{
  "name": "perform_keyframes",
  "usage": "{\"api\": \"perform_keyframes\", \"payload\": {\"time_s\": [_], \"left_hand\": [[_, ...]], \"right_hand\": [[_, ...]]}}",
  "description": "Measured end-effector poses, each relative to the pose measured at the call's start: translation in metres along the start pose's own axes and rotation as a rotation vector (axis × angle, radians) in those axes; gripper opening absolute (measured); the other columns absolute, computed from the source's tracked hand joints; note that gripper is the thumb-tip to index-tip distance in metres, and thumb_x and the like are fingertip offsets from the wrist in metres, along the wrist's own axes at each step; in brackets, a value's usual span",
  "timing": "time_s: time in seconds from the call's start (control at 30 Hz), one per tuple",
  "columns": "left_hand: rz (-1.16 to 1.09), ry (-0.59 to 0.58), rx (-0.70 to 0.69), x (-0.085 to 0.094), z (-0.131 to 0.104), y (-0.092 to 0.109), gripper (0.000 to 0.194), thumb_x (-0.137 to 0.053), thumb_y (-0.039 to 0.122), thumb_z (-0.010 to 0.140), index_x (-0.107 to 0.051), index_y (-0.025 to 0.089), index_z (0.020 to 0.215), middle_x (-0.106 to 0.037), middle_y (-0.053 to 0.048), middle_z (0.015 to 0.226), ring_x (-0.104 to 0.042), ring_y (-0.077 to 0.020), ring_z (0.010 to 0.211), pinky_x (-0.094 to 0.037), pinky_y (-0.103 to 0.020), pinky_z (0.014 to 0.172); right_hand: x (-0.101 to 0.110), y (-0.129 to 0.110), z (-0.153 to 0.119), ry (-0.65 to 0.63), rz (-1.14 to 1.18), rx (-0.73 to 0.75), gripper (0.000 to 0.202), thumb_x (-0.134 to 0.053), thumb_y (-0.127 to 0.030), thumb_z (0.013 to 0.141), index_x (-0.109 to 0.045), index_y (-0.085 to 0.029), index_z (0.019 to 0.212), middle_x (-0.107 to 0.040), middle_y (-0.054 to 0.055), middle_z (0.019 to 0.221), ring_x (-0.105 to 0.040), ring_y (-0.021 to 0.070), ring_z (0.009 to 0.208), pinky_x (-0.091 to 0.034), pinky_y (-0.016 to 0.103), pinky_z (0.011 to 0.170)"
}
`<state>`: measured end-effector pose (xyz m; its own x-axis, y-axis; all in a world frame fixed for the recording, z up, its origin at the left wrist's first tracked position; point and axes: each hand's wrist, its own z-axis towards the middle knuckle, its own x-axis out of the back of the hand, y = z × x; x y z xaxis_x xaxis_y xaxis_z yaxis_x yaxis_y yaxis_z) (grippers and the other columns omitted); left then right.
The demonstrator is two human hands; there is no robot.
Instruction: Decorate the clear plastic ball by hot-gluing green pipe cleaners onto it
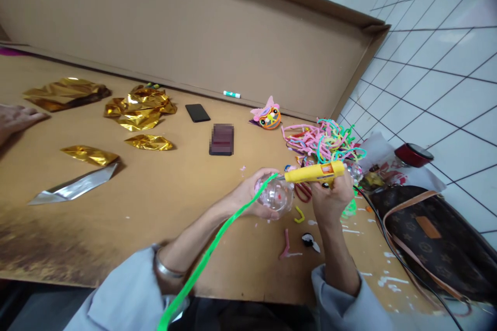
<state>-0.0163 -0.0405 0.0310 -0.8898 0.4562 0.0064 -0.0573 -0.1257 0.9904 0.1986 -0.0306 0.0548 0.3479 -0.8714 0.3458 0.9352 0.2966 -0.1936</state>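
Observation:
My left hand [250,194] is closed round a clear plastic ball [280,199] with small pink and red spots showing on it. A long bright green pipe cleaner [221,232] runs from the top of the ball down toward my body. In my right hand [334,194] is a yellow hot glue gun [310,172], its nozzle at the green strip on the ball's upper side. Red-handled scissors [303,192] lie partly hidden behind the gun. Below are a bent yellow piece [298,214], a pink piece [286,243] and a black and white scrap [310,242].
Colourful pipe cleaners [326,139] are heaped beside a decorated owl-like ball [269,116]. A brown handbag [438,232] and the gun's black cord [382,227] lie right. Gold foil [142,108], a black phone [197,113] and another person's hand [19,119] are left.

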Motion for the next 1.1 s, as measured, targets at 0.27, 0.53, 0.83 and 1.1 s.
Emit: {"api": "perform_keyframes", "payload": {"time_s": [0.27,0.53,0.83,1.1], "left_hand": [[-0.006,-0.011,0.034,-0.001,-0.001,0.009,0.087,-0.089,0.020,0.046,-0.051,0.021,0.125,-0.062,-0.008,0.125,-0.060,-0.0284,0.114,-0.049,-0.041,0.097],[0.012,0.001,0.023,-0.001,0.000,0.007,0.088,-0.089,0.019,0.047,-0.050,0.021,0.125,-0.061,-0.008,0.129,-0.059,-0.0289,0.118,-0.047,-0.041,0.100],[0.074,-0.006,0.022,0.000,0.000,0.011,0.088,-0.088,0.022,0.047,-0.049,0.020,0.126,-0.061,-0.009,0.127,-0.059,-0.0299,0.116,-0.047,-0.042,0.099],[0.023,-0.018,0.030,-0.001,-0.001,0.007,0.087,-0.088,0.023,0.050,-0.047,0.020,0.127,-0.060,-0.009,0.127,-0.060,-0.0284,0.113,-0.048,-0.041,0.097]], "right_hand": [[0.000,0.000,0.000,-0.008,-0.010,0.006,0.024,-0.062,-0.024,0.072,-0.038,-0.025,0.066,-0.044,-0.003,0.065,-0.044,0.0181,0.063,-0.033,0.030,0.062],[0.001,-0.001,0.001,0.007,0.025,0.054,0.022,-0.062,-0.020,0.071,-0.041,-0.025,0.068,-0.043,-0.004,0.064,-0.045,0.0182,0.063,-0.033,0.030,0.061],[0.001,0.000,0.000,-0.019,0.007,0.022,0.022,-0.062,-0.023,0.072,-0.041,-0.025,0.067,-0.042,-0.004,0.064,-0.044,0.0187,0.064,-0.032,0.030,0.063],[0.002,0.000,0.000,-0.007,0.024,0.054,0.019,-0.064,-0.023,0.073,-0.046,-0.024,0.071,-0.044,-0.003,0.065,-0.045,0.0190,0.065,-0.032,0.030,0.063]]}}
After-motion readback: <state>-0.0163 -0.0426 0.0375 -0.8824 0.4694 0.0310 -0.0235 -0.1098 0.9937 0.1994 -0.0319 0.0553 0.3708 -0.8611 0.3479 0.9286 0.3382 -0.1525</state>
